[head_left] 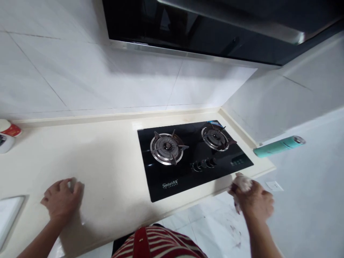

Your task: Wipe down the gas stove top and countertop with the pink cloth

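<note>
My right hand grips a crumpled whitish cloth at the counter's front edge, near the right front corner of the gas stove. The hand is slightly blurred. On the cream countertop, left of the stove, my left hand rests with its fingers loosely bent and the thumb apart, holding nothing. The black glass gas stove is set into the counter, with a left burner, a right burner and several black knobs between them.
A dark range hood hangs above the stove. A green cylindrical can stands by the right wall, near a wall socket. At the far left are red-and-white containers and a pale rectangular edge. Tiled floor shows below.
</note>
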`<control>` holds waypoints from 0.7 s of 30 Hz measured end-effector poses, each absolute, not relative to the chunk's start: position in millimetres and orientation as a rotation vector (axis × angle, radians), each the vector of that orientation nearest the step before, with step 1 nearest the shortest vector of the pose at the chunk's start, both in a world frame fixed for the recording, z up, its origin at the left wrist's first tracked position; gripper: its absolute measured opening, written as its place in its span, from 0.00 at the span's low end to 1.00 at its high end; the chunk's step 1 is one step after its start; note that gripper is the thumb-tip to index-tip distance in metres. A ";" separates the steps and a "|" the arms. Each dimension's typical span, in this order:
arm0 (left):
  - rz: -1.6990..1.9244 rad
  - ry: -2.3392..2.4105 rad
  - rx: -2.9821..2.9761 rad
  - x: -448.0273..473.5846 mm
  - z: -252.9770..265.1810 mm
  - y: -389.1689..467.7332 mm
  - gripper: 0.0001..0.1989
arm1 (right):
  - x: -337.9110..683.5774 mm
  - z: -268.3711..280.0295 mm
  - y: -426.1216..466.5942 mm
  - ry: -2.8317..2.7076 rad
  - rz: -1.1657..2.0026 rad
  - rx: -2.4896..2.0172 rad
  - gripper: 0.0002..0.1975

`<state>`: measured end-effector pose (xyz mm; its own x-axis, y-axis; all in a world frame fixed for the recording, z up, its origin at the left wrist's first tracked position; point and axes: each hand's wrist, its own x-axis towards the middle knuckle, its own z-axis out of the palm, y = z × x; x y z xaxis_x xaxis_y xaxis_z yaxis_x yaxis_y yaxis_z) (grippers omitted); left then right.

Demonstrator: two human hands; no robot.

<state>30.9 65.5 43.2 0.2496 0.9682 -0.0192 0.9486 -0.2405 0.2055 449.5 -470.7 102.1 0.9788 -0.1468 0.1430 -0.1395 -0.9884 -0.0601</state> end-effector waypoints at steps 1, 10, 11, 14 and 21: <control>0.152 1.820 2.336 31.2 43.2 66.0 0.30 | 440.7 95.9 -451.2 0.144 -0.191 -3.049 0.40; 0.124 1.872 2.319 28.5 34.3 71.9 0.32 | 332.4 41.5 -308.5 -0.806 -0.001 -2.774 0.38; 0.119 1.875 2.323 27.9 32.8 72.9 0.33 | 330.3 42.3 -307.0 -0.791 -0.009 -2.791 0.38; 0.116 1.881 2.340 26.8 29.7 75.0 0.33 | 336.5 44.8 -311.0 -0.736 -0.022 -2.860 0.35; 0.143 1.919 2.343 23.8 22.0 78.1 0.29 | 396.3 50.3 -350.5 -0.447 0.054 -2.964 0.29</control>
<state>23.8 78.1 22.0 0.1971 0.9804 0.0031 0.9701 -0.1955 0.1440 396.3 -350.5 50.3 0.9552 0.2957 -0.0144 0.2905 -0.9455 -0.1471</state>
